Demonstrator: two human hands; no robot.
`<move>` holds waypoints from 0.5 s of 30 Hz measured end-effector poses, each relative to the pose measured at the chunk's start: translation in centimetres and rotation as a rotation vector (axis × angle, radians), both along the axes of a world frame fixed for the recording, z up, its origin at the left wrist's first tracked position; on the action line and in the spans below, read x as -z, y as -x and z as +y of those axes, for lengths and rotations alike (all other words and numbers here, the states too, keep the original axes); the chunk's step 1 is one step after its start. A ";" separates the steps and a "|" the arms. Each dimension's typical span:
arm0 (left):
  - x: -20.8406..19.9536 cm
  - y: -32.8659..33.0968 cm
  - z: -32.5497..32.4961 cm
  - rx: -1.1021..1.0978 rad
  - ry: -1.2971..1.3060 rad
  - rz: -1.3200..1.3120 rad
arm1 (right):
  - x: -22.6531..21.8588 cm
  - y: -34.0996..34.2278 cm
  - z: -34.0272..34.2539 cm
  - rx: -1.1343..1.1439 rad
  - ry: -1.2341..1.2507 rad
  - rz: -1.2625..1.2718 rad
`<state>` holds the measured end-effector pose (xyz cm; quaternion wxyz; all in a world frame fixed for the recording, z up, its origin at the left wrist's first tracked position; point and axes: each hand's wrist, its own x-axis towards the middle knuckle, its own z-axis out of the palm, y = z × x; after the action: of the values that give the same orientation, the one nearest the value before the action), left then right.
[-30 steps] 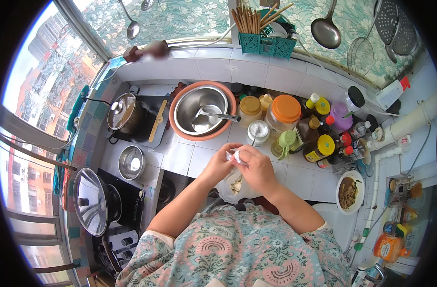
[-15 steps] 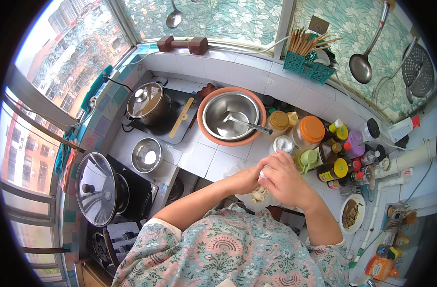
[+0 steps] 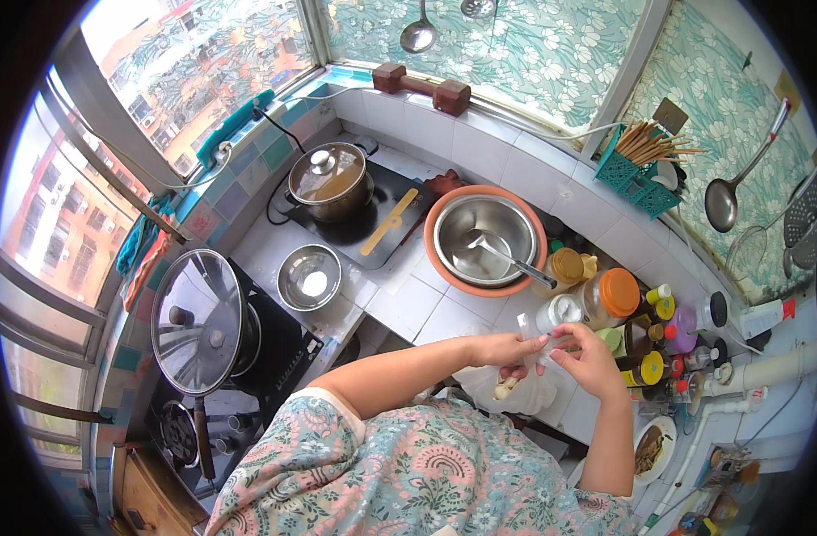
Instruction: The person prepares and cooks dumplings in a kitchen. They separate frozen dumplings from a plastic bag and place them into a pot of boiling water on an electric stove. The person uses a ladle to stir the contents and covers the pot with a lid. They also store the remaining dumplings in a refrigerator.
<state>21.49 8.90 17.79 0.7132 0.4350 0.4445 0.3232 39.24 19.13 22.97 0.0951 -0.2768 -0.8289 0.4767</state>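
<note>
My left hand (image 3: 509,351) is closed around the gathered neck of a small clear plastic bag (image 3: 523,327), whose top sticks up above the fingers. Under it hangs a pale cream-coloured bundle (image 3: 507,387), too small to name. Close beside, my right hand (image 3: 585,359) has curved fingers held apart, the fingertips near the bag's twisted top; whether they touch it is not clear. Below both hands, a larger translucent white plastic bag (image 3: 526,393) lies at the counter's front edge.
Ahead sits a steel bowl (image 3: 453,223) with a ladle, inside an orange basin (image 3: 433,250). Jars and bottles (image 3: 619,295) crowd the right. Leftward are a lidded pot (image 3: 332,183), a small steel bowl (image 3: 310,277) and a lidded wok (image 3: 198,322). A food plate (image 3: 663,429) stands far right.
My hands, clasped together before, have come apart, the right one now open to the right of the left. The view has swung, so the counter things sit further right.
</note>
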 end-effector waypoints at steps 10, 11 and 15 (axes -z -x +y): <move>-0.7 1.0 0.7 0.199 -0.636 0.477 | 7.9 -1.6 -0.9 -0.011 0.483 0.212; -0.9 0.8 0.4 0.176 -0.803 0.639 | 7.7 -1.6 -0.8 -0.007 0.553 0.193; 0.5 -0.6 0.4 -0.101 -1.336 0.993 | 7.4 -1.0 -1.4 0.108 0.746 0.259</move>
<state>22.14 9.29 17.26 0.0104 0.8381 0.4409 0.3211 40.23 17.74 15.58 0.1166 -0.2731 -0.5642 0.7704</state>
